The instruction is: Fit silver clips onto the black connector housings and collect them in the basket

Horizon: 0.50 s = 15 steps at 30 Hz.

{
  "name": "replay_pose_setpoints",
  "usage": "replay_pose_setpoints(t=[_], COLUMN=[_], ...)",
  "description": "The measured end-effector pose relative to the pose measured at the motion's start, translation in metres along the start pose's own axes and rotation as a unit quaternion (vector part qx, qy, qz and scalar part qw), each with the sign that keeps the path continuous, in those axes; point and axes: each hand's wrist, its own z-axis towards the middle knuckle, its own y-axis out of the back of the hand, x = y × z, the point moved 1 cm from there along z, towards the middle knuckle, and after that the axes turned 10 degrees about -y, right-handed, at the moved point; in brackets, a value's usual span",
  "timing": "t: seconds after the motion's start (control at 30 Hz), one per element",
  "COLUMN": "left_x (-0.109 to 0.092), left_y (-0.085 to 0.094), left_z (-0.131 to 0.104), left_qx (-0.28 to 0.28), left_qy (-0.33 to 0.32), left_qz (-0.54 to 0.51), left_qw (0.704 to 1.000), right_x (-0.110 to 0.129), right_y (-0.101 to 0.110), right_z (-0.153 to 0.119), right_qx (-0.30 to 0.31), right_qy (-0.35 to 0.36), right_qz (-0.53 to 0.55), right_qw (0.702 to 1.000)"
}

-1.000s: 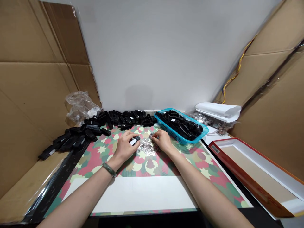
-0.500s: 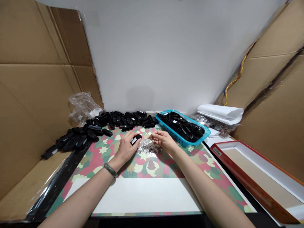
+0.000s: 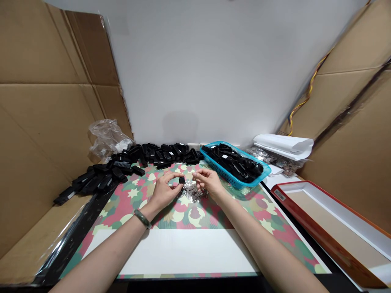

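Note:
My left hand [image 3: 165, 189], with a green bangle at the wrist, grips a small black plastic part [image 3: 182, 180] between thumb and fingers. One dark end of the part faces right; the rest is hidden by the hand. Close to it, my right hand [image 3: 210, 183] is pinched, its fingertips just right of the black part and apart from it. Whatever lies in that pinch is too small to name. Beneath both hands is a loose heap of small shiny metal pieces [image 3: 193, 193] on the camouflage-patterned table cover [image 3: 180, 217].
Many black plastic parts [image 3: 154, 154] are piled along the back and left. A blue basket [image 3: 241, 183] holds more of them. On the right are bagged metal pieces [image 3: 285, 166], a white roll [image 3: 284, 144] and a red-edged tray [image 3: 317, 232]. Cardboard walls [image 3: 39, 122] flank the table.
The black part has turned in my left hand, so its white label no longer shows and its end faces right. My right fingertips have shifted slightly towards it.

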Motion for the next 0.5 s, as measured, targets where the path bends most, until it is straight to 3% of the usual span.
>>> replay_pose_setpoints(t=[0.27,0.5], left_x=[-0.005,0.0], left_y=[-0.01,-0.009], left_z=[-0.005,-0.005], left_qx=[-0.017,-0.038], left_qy=[-0.031,-0.034], left_qz=[-0.018,-0.034], left_qw=[0.999,0.998], right_x=[-0.008,-0.009], right_y=[-0.022,-0.025], right_z=[-0.008,-0.012], right_qx=[-0.032,0.038], right_qy=[0.096,0.093], right_qz=[-0.051,-0.075], right_qw=[0.994,0.992])
